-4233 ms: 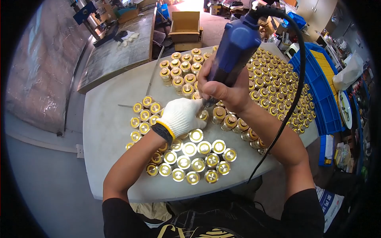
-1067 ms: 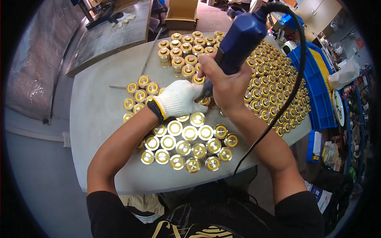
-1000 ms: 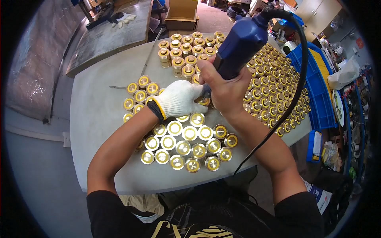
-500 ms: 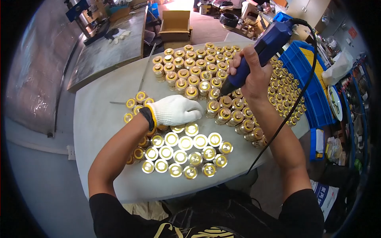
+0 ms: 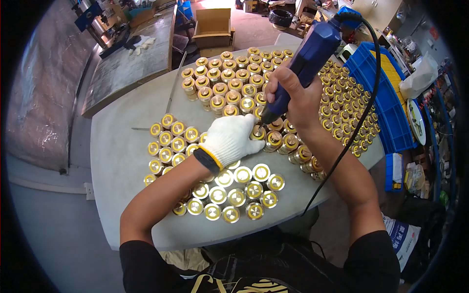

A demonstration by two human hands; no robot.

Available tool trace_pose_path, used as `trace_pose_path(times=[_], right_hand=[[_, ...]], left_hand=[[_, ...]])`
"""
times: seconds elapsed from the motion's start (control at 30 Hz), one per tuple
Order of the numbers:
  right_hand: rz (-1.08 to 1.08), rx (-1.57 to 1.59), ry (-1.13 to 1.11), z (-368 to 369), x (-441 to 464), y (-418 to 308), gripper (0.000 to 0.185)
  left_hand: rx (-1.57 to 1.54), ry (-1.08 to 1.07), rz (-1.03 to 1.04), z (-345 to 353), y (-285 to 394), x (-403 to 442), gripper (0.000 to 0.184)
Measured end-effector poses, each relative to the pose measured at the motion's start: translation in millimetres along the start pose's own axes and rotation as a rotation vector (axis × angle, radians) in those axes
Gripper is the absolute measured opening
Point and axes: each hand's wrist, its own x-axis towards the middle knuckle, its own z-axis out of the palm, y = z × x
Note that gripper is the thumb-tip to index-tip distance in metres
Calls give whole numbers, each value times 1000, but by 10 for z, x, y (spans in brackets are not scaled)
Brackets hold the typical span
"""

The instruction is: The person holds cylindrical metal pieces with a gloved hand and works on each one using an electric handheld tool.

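White-gloved, my left hand [image 5: 233,139] closes its thumb and fingers around a brass cylinder [image 5: 258,132] standing on the grey table [image 5: 119,146]. My bare right hand [image 5: 295,97] is wrapped round a dark blue power tool [image 5: 312,51], which is tilted with its tip down at the top of that cylinder. Whether the tip touches is too small to tell. Brass cylinders with raised centres [image 5: 234,84] stand behind and to the right of my hands. Flat-topped cylinders [image 5: 237,197] stand nearer my body and to the left of my glove.
A black cord [image 5: 378,63] loops from the tool past my right forearm. Thin metal rods [image 5: 177,80] lie at the table's left. Blue crates [image 5: 378,100] stand along the right edge. Behind are an open cardboard box [image 5: 213,24] and a workbench [image 5: 139,63] with gloves on it.
Since half a second ago, my left hand has moved right onto a cylinder. My right hand has brought the tool left, its tip now at that cylinder's top.
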Motion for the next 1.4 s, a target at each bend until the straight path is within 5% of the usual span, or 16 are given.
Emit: trace_pose_path(times=[0.33, 1.4], right_hand=[[48, 90, -323, 27, -66, -7, 49], [18, -73, -280, 165, -226, -21, 17]], left_hand=[[-155, -114, 189, 58, -188, -92, 42], [-57, 7, 153, 196, -145, -68, 52]])
